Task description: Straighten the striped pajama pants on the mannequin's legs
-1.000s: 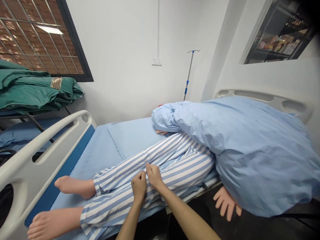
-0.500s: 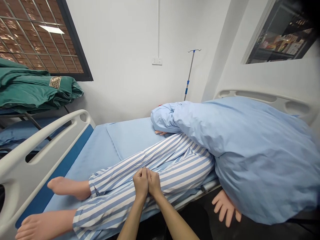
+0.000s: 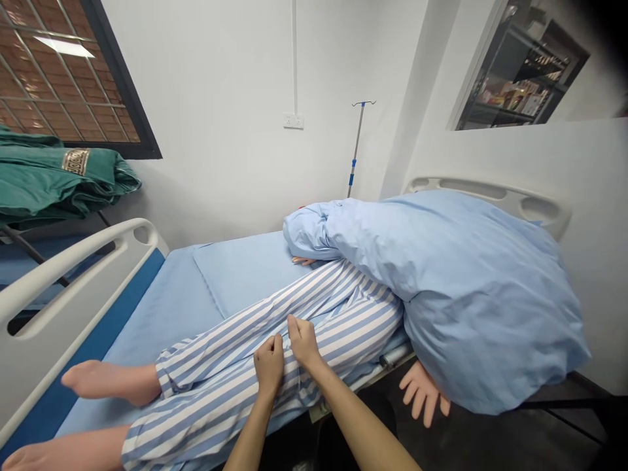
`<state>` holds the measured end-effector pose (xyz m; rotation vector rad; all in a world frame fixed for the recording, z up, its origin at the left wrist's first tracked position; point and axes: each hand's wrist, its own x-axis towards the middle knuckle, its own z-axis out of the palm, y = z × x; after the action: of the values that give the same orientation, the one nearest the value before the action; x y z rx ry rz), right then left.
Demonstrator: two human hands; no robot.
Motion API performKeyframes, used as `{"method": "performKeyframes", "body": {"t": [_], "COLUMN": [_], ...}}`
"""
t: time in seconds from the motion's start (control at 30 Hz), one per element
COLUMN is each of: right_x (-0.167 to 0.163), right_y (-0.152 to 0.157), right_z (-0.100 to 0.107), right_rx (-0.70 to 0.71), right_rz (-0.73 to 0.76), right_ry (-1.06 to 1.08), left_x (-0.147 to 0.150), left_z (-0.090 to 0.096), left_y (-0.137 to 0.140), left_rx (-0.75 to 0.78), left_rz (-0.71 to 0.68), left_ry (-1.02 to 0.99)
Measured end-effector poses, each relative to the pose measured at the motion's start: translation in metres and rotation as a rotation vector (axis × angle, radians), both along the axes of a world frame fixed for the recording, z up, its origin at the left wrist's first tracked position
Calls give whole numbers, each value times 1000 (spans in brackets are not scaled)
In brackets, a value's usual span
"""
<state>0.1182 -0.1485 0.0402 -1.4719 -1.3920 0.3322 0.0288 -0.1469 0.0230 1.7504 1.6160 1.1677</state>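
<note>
My left hand (image 3: 269, 364) is closed in a fist over the near leg of the blue-and-white striped trousers (image 3: 216, 376). Just right of it and slightly higher, my right hand (image 3: 303, 340) is also a fist, with a small gap between the two. I see nothing in either hand. The trousers are on a manikin lying on a bed, its bare foot (image 3: 110, 381) towards the left. A light blue quilt (image 3: 441, 275) is bunched over its upper body and hides it. From under the quilt the manikin's hand (image 3: 424, 392) hangs past the bed's near side.
A pale footboard (image 3: 73, 307) stands at the left and a headboard (image 3: 534, 206) at the right. Blue sheet (image 3: 235, 275) covers the mattress. Behind the bed rises a drip stand (image 3: 356, 140). Green cloth (image 3: 63, 176) is piled at the far left, below a barred window (image 3: 59, 78).
My two fists were pressed together and are now apart, the right one a little higher. The view has shifted, so the bed and quilt appear farther left.
</note>
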Motion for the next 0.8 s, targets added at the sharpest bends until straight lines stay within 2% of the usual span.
{"method": "performKeyframes", "body": {"t": [0.17,0.33,0.43,0.53,0.67,0.8], "right_x": [11,13,17,20,20,30], "right_y": [-3,-1,-1,-2,-1,0], "right_z": [-14,-20,-18,-18,-18,-7], "right_rx": [-27,-24,-7,-2,-22,-72], "right_rz": [-25,-46,-16,-40,-55,-47], "right_ry": [3,163,218,278,317,300], "left_x": [2,20,37,47,46,44], "left_z": [1,16,19,7,-11,-10], "left_y": [0,3,-2,-8,-7,-4], "left_rx": [-8,-94,-76,-25,3,24], "left_rz": [-57,-38,-89,-104,-95,-163], "left_ry": [32,-213,-296,-194,-59,4]}}
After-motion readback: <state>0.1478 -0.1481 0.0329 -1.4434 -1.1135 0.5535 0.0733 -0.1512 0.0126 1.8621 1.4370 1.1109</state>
